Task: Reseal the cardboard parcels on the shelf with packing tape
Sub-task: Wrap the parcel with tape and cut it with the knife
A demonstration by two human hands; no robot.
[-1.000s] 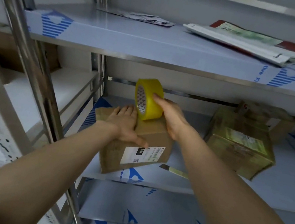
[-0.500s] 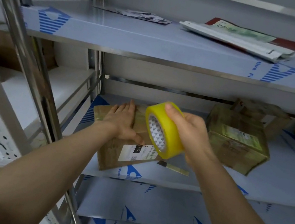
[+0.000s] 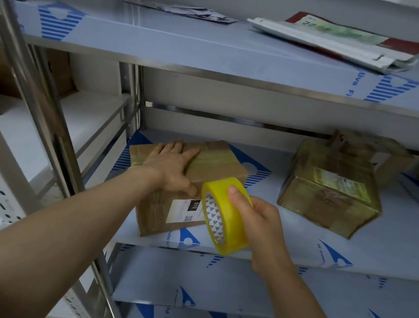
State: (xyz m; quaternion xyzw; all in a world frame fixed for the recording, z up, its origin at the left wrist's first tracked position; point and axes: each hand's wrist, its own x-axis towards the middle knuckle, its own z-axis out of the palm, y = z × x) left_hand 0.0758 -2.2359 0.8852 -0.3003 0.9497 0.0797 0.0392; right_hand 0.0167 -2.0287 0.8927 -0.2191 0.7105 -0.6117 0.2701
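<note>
Brown parcel (image 3: pixel 218 166), upright yellow tape roll (image 3: pixel 231 226)

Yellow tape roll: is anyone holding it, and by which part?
Yes. The right hand grips the tape roll by its outer yellow band; the left hand only rests flat on the cardboard parcel.

Your left hand (image 3: pixel 171 164) lies flat on top of the near cardboard parcel (image 3: pixel 217 168), fingers straight, thumb at the front edge. The parcel sits at the left of the middle shelf (image 3: pixel 354 254), with a white label (image 3: pixel 185 208) on its front face. Your right hand (image 3: pixel 258 223) grips the yellow tape roll (image 3: pixel 229 229) just in front of the parcel's right front corner. A second parcel (image 3: pixel 332 189), glossy with tape, sits well to the right, another box (image 3: pixel 372 151) behind it. Flat mailers (image 3: pixel 335 41) lie on the upper shelf (image 3: pixel 222 49).
</note>
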